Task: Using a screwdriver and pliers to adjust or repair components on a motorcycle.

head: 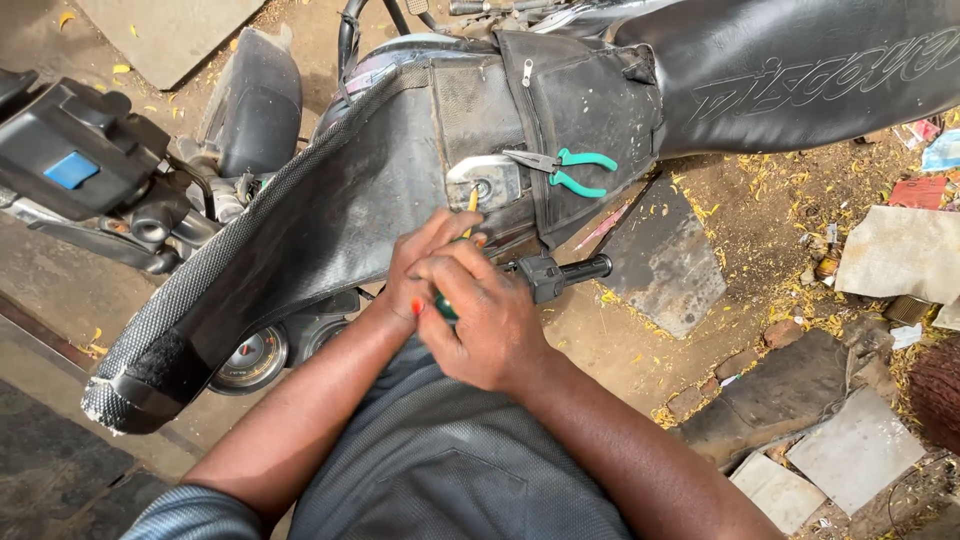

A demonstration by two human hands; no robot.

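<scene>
Both my hands close together around a screwdriver (470, 203) with a green and red handle, its thin shaft pointing up at the metal fuel cap (484, 183) on the motorcycle tank. My left hand (418, 268) wraps the handle from the left. From the right, my right hand (478, 322) covers the same handle. Pliers with green handles (566, 168) lie on the black tank cover (360, 190), just right of the cap.
The black seat (800, 70) runs to the upper right. A handlebar grip (572, 272) sticks out right of my hands, another handlebar with a switch box (75, 150) sits at left. Speedometer (250, 360) below. Stone slabs (660, 260) and litter lie on the dirt at right.
</scene>
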